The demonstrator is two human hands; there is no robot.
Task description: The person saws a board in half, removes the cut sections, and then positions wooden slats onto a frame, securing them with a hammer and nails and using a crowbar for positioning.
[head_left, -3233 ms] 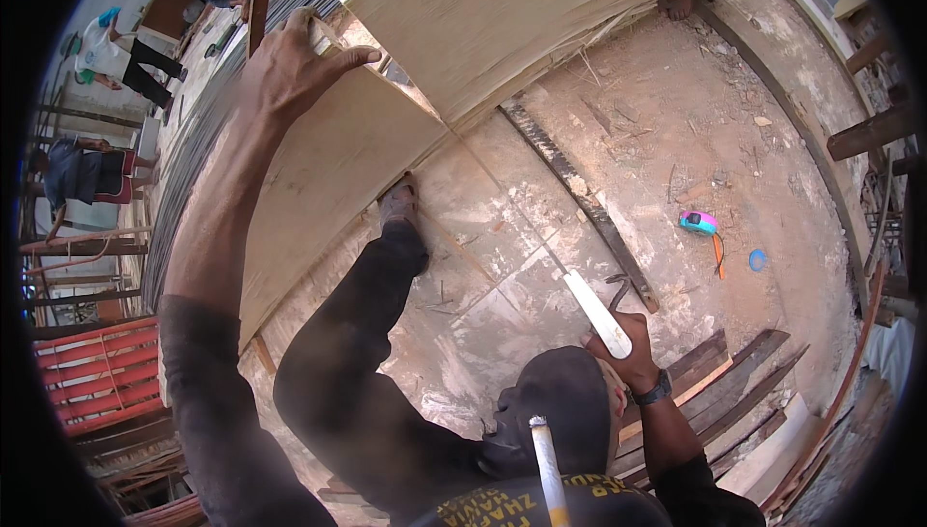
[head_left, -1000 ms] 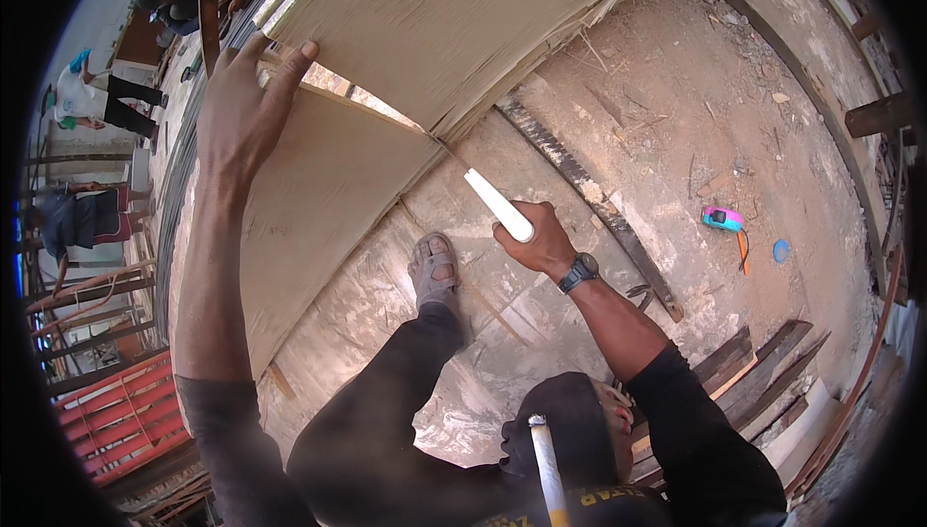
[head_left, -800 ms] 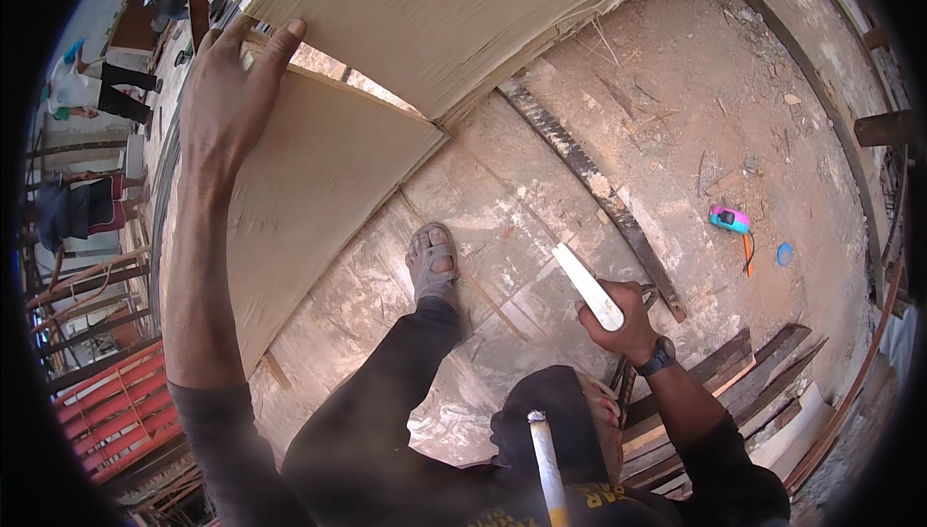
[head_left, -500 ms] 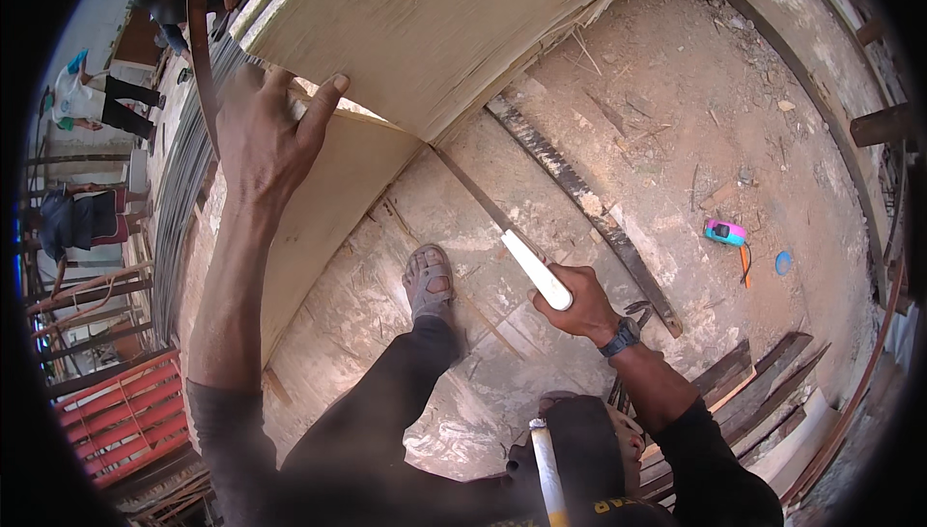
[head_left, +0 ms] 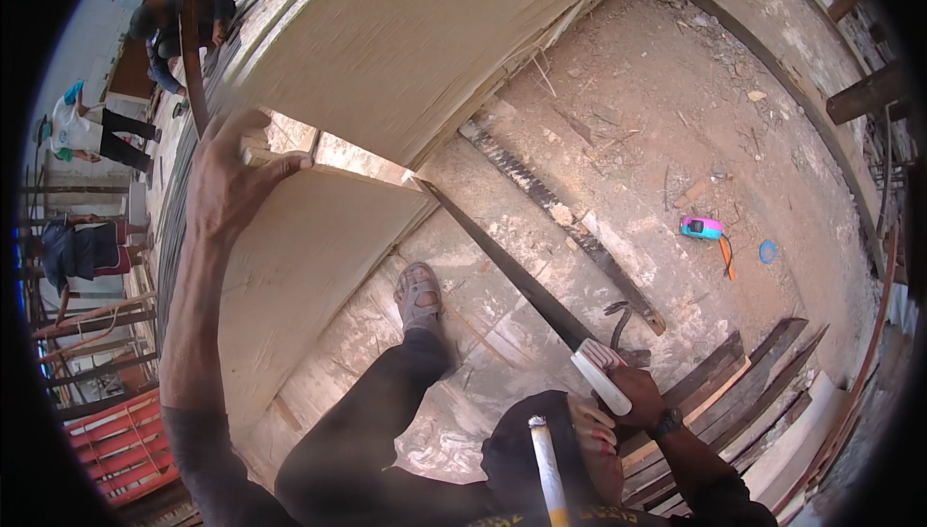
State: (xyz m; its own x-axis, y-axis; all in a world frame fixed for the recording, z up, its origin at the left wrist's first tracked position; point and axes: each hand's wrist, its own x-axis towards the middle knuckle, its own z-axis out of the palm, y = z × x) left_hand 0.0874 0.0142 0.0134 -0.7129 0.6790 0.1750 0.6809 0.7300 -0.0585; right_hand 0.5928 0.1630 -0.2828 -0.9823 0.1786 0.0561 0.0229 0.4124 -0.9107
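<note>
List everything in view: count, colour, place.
Saw: 1, dark blade, white handle, centre
Board parts: 2, pale tan, upper left
Tape measure: 1, pink-turquoise, floor, right
Ring: 1, blue, floor, right
Beam: 1, dark, floor, centre
Planks: several, brown, lower right
Slats: several, red, lower left
Co-workers: at least 3, dark/white clothes, left
Cigarette: 1, white, bottom
Foot: 1, grey sandal, centre
Left hand: 1, bare, touching board
Right hand: 1, bare, gripping saw
</note>
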